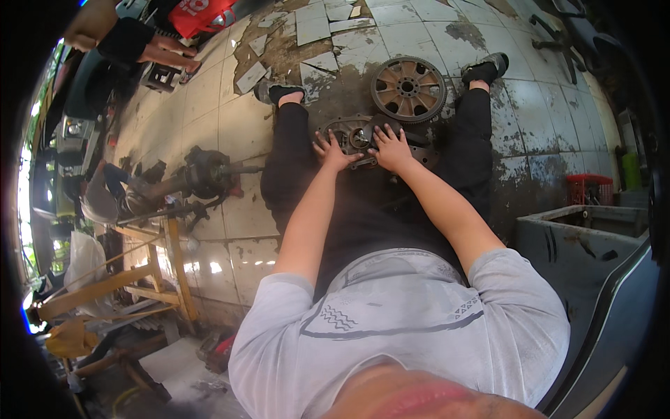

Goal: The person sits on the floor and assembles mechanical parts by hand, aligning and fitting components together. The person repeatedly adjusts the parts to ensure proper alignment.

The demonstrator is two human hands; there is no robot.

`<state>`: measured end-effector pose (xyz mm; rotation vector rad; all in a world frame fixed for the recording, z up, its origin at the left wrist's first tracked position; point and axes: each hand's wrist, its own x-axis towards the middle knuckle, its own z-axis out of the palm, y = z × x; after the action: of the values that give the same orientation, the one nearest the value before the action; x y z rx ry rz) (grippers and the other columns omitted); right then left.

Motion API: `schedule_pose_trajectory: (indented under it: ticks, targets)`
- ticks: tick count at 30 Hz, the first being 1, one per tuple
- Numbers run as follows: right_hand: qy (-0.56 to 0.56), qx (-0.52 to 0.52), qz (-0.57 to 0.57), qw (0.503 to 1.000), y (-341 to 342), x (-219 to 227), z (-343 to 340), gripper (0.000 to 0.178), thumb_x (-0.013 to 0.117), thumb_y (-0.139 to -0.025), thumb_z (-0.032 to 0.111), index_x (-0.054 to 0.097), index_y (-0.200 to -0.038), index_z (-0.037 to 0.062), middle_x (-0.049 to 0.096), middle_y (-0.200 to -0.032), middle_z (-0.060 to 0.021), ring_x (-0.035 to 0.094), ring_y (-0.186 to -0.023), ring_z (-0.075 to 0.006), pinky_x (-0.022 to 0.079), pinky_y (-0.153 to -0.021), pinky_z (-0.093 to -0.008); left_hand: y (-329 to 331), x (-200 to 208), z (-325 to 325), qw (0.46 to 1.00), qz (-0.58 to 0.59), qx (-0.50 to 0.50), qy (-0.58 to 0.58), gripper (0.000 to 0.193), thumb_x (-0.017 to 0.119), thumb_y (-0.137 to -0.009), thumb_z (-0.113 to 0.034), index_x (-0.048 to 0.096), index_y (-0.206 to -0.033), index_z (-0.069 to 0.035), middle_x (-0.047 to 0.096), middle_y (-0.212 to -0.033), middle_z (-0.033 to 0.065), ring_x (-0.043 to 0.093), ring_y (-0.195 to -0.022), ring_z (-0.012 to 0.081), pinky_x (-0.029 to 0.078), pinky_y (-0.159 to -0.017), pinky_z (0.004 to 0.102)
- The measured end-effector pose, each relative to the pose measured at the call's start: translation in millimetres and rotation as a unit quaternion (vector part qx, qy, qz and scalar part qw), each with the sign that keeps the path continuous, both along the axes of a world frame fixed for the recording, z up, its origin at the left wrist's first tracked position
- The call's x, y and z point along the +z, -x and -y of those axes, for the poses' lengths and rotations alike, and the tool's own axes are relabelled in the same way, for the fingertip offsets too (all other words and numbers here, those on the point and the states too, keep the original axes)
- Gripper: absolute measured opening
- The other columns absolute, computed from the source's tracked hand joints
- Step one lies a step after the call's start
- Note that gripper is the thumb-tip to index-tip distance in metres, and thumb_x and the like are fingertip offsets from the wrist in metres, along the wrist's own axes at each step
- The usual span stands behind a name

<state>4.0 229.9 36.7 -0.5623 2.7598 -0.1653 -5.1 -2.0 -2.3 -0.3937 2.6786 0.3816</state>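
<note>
A grey metal housing (342, 125) with round openings lies on the floor between my outstretched legs. My left hand (334, 152) rests on its near left part, fingers spread and gripping nothing. On the right side my right hand (392, 149) lies with its fingers apart over a dark part on the housing. That part is mostly hidden under the palm, and I cannot make out its kind. A shiny round bore (359, 137) shows between the two hands. Just beyond the right hand lies a rusty flywheel (407, 87) with a toothed rim, close against the housing.
Left of my leg stands an axle assembly (206, 172), with a yellow wooden frame (174, 269) nearer. Another person's hand (167, 54) reaches in at upper left, by a red bag (199, 15). Broken tiles (310, 28) lie ahead. A grey metal tub (551, 244) and red crate (590, 190) stand right.
</note>
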Motion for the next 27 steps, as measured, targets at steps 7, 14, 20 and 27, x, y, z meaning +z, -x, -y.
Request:
schedule_pose_trajectory:
  ticks: [7,14,20,27]
  targets:
    - [0.013,-0.003,-0.026,1.0,4.0,0.4,5.7,0.073,0.038,-0.109,0.06,0.037,-0.167,0.015,0.02,-0.179,0.001,0.012,-0.166,-0.0256,0.009,-0.13,-0.065,-0.3,-12.5,3.7,1.0,-0.026,-0.005,0.012,0.164,0.087,-0.053,-0.086,-0.007,-0.173,-0.023,-0.023,-0.176,0.0169,-0.006,-0.161,0.0517,0.024,-0.126,0.0634]
    - [0.001,0.028,-0.048,0.998,7.8,-9.3,-6.3,0.07,0.034,-0.111,0.059,0.036,-0.167,0.0172,0.022,-0.178,0.0008,0.014,-0.165,-0.0258,0.005,-0.13,-0.0644,-3.8,0.5,-4.1,1.0,-0.014,0.001,-0.021,0.162,0.088,-0.055,-0.083,-0.007,-0.173,-0.024,-0.024,-0.177,0.0162,-0.009,-0.161,0.0511,0.016,-0.127,0.0656]
    - [-0.024,0.02,0.048,0.998,-2.1,1.9,6.4,0.071,0.033,-0.11,0.06,0.034,-0.168,0.0174,0.02,-0.179,0.0013,0.014,-0.166,-0.0255,0.007,-0.13,-0.0656,-5.1,1.4,3.1,0.999,0.008,0.021,-0.032,0.162,0.09,-0.055,-0.081,-0.008,-0.173,-0.026,-0.025,-0.176,0.0151,-0.011,-0.161,0.0508,0.016,-0.127,0.0657]
    - [-0.038,0.015,0.06,0.997,3.2,7.5,1.1,0.071,0.034,-0.111,0.059,0.033,-0.169,0.0176,0.018,-0.179,0.0013,0.01,-0.166,-0.0263,0.007,-0.128,-0.0687,-4.0,4.3,-2.1,0.999,0.015,0.013,-0.035,0.162,0.088,-0.055,-0.083,-0.007,-0.173,-0.023,-0.026,-0.176,0.018,-0.013,-0.16,0.053,0.017,-0.127,0.0657]
